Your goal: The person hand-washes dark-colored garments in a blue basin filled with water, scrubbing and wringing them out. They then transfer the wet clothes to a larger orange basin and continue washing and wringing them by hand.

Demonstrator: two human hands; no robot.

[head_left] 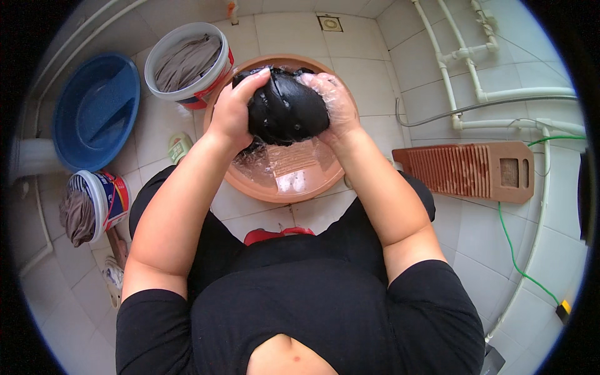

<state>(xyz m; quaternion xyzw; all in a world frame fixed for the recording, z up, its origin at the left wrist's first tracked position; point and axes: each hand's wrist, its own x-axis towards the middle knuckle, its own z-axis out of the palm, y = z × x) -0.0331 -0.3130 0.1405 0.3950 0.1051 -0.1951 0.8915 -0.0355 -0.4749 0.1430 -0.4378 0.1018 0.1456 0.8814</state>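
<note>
A wet, shiny black cloth (290,109) is bunched into a ball between my two hands, over a round orange-brown basin (250,187). My left hand (234,109) grips its left side, the thumb lying on top. On the right side, my right hand (337,103) is closed round it, with suds and water on the fingers. Some of the dark cloth hangs down toward the water. Ridges of a washboard (292,161) show in the basin, below the cloth. The fingers under the bundle are hidden.
Beyond the basin to the left stands a white bucket (164,90) with grey cloth. A blue tub (62,119) leans at the left wall, above another bucket (94,215) with cloth. A green bottle (179,147) is near the basin. At right lies a brown washboard (462,169), by white pipes (459,94).
</note>
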